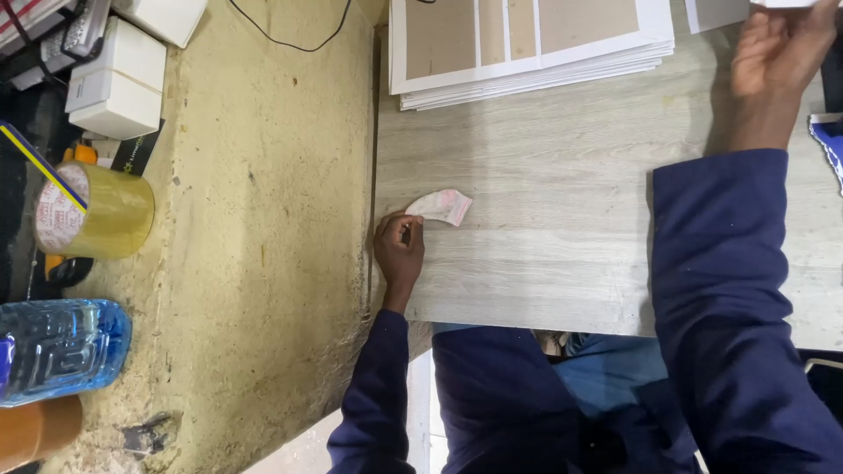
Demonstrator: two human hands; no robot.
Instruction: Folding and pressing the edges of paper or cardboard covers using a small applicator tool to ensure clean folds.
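Left hand [399, 250] pinches paper scrap [441, 207], long axis pointing right.

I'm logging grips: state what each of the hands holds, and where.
Left hand pinches the small curled paper scrap at its near end. Right hand grips a white sheet by its edge.

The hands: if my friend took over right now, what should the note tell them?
Left hand: at the left edge of the grey table, fingers pinching a small curled scrap of paper that lies on the tabletop.
Right hand: raised at the far right, touching a white sheet at the picture's top edge; grip unclear.
Stack of printed sheets: lying at the table's far side.
Done: cannot tell.
Left: scrap not yet lifted off.
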